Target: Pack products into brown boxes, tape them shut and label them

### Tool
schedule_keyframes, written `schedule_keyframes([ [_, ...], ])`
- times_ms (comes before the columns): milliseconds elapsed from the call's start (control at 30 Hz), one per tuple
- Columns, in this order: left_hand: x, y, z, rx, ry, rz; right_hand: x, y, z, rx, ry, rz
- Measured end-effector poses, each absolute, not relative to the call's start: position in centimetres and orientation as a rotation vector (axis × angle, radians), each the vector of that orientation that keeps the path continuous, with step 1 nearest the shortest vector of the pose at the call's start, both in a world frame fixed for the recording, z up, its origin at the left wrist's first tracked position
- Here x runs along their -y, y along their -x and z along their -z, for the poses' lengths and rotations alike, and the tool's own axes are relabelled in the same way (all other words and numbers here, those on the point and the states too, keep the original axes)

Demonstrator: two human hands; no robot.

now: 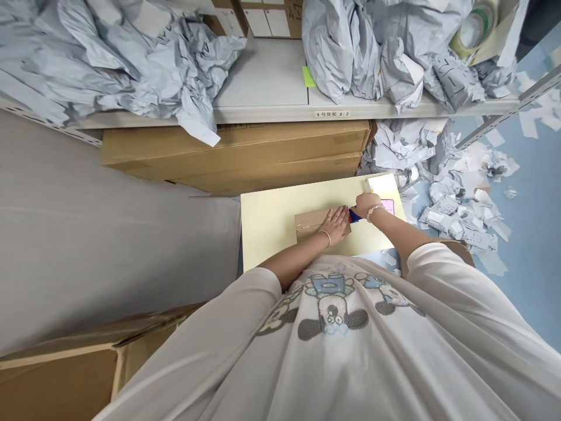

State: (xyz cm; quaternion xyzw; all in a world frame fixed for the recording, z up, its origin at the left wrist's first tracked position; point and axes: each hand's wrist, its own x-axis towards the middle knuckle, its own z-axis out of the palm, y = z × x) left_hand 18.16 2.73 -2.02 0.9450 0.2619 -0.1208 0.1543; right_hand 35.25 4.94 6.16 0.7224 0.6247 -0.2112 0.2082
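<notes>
Head camera view: a small brown cardboard box lies on a pale yellow table, toward the side nearest the person. The person's left hand, wearing a gold bangle, presses flat on the box, its grip spread. The right hand, wearing a beaded bracelet, has its grip closed around a blue-handled tool, at the box's far end and just beside the left fingertips. The tool is mostly hidden; its exact kind cannot be determined. A pink-and-white paper sheet lies on the table beyond the right hand. Overhead, a pale metal shelf carries crumpled grey-blue plastic mailers. A large brown carton sits beneath it. White paper scraps litter the blue floor.
</notes>
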Motion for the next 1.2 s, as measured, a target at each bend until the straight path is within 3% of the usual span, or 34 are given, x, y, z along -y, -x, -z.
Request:
schedule_keyframes([
  [200, -2.7, -17.7, 2.0, -0.754, -2.682, 0.364, -0.8, -33.7, -4.0, -1.616, -2.065, 0.733],
  [500, -5.3, -14.9, 0.5, -0.835, -2.439, 0.202, 5.8, -43.5, -3.6, -1.409, -2.735, 0.718],
  [767, -5.7, -13.8, -0.9, -1.016, -2.461, 0.490, 11.0, -41.8, -0.5, -1.196, -3.379, 1.342],
  [1067, -7.0, -11.6, -2.7, -0.888, -2.367, 0.064, 12.4, -44.3, -1.5, -1.311, -3.567, 1.702],
  [1200, -6.7, -9.3, -1.6, -0.964, -2.208, 0.136, 13.0, -45.1, -1.6, -1.317, -3.536, 1.787],
])
